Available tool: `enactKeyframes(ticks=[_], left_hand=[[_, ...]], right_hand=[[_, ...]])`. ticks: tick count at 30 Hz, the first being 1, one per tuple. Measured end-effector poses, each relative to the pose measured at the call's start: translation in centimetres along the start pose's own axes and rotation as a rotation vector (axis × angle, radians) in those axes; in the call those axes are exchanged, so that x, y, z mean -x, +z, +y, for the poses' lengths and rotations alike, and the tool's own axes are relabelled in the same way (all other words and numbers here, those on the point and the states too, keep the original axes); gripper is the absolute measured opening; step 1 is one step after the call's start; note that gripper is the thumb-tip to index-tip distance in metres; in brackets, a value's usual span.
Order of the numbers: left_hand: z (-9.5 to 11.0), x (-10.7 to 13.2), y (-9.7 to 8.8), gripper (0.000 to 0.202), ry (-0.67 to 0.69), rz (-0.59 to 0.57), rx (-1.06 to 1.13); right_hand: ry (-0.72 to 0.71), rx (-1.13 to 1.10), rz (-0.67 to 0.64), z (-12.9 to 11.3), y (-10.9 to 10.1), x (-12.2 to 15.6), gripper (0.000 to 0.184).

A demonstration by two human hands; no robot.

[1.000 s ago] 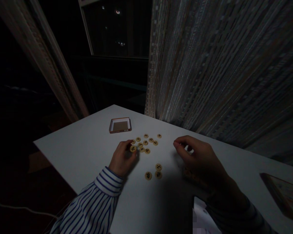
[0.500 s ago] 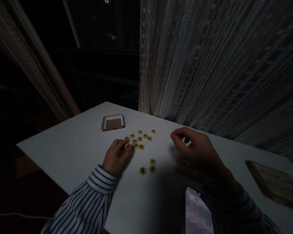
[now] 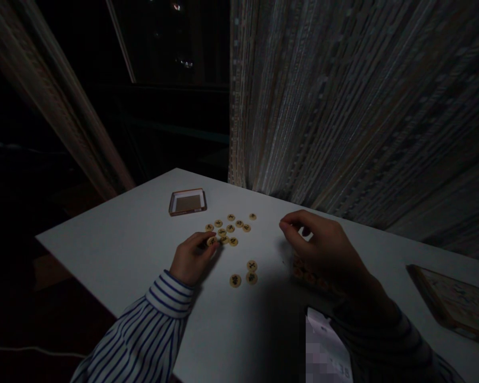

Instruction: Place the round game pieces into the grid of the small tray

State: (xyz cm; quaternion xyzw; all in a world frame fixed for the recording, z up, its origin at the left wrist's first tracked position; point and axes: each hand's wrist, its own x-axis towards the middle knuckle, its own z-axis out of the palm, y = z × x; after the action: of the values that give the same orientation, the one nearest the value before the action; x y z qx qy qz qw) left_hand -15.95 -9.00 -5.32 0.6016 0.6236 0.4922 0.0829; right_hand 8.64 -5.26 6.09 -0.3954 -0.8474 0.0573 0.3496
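Several round wooden game discs (image 3: pixel 230 229) with dark marks lie in a loose cluster on the white table (image 3: pixel 135 250). My left hand (image 3: pixel 192 258) rests on the table with its fingers curled, fingertips pinching one disc (image 3: pixel 212 241) at the cluster's near edge. Three more discs (image 3: pixel 247 272) lie apart, nearer me. My right hand (image 3: pixel 323 247) hovers to the right, fingers pinched together; what they hold is too dark to tell. A row of discs (image 3: pixel 309 276) lies in shadow under that hand.
A small open cardboard box (image 3: pixel 187 201) sits beyond the cluster. A flat wooden board (image 3: pixel 451 303) lies at the right table edge. A string curtain (image 3: pixel 343 106) hangs behind the table. The table's left edge drops into darkness.
The view swung, then settled. My left hand stays on the same disc at the cluster's edge. My right hand keeps its pinched pose.
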Motion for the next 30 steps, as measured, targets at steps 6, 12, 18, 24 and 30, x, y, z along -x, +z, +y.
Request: enactKeyframes(ticks=[6, 12, 18, 24, 30], left_hand=[[0.5, -0.1, 0.0, 0.032, -0.167, -0.004, 0.109], [0.3, -0.1, 0.1, 0.036, -0.240, -0.022, 0.175], [0.0, 0.0, 0.3, 0.036, -0.261, -0.039, 0.221], [0.6, 0.1, 0.2, 0.033, -0.291, -0.027, 0.267], [1.4, 0.1, 0.0, 0.027, -0.269, -0.012, 0.286]], right_hand=[[-0.004, -0.007, -0.011, 0.0, -0.1, 0.1, 0.012], [0.005, -0.014, -0.016, -0.1, -0.5, 0.4, 0.013], [-0.007, -0.028, -0.059, -0.4, -0.8, 0.5, 0.013], [-0.014, -0.024, -0.086, -0.9, -1.3, 0.8, 0.013], [-0.012, -0.013, -0.079, -0.9, -1.5, 1.4, 0.014]])
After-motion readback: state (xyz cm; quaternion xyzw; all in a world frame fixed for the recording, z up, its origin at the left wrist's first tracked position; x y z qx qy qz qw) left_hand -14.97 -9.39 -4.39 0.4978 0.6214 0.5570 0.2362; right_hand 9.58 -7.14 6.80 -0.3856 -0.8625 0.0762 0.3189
